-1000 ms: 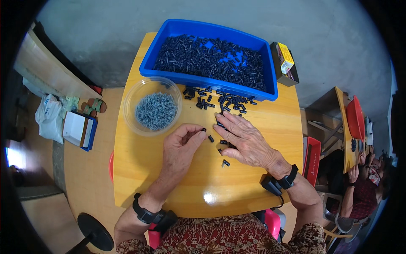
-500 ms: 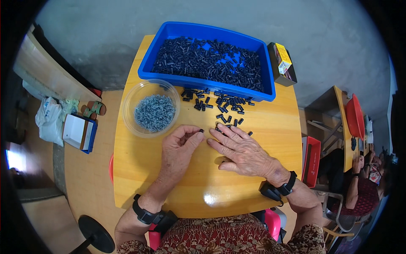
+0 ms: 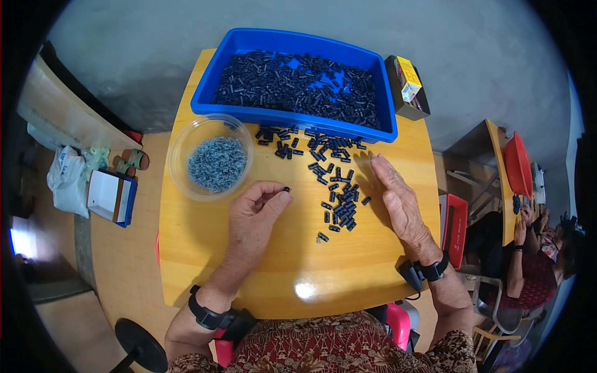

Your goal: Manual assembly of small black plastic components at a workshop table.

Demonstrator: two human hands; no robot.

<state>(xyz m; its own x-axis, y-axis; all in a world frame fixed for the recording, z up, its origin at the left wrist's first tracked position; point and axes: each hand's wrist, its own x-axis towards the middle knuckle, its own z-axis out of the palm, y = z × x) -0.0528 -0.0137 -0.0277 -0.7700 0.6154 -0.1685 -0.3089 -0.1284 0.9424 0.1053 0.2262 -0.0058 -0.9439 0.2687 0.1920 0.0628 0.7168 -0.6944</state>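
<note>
My left hand is closed in a pinch on a small black cylindrical piece, whose end shows at the fingertips. To the right of a loose pile of black cylindrical pieces, my right hand is open, turned on edge with its fingers stretched out and nothing in it. At the pile's near end lies one black piece with tiny silvery bits beside it. A clear round tub of small silvery metal parts, perhaps springs, stands left of the pile. More black pieces lie farther back.
At the back of the wooden table stands a blue tray full of black pieces. A dark box holding a yellow carton is beside it. Right of the table are a red bin and another person at a second table.
My right hand has lifted off the black pieces and moved right, turning on edge and uncovering the pile. My left hand keeps its pinch. The whole view has shifted slightly.
</note>
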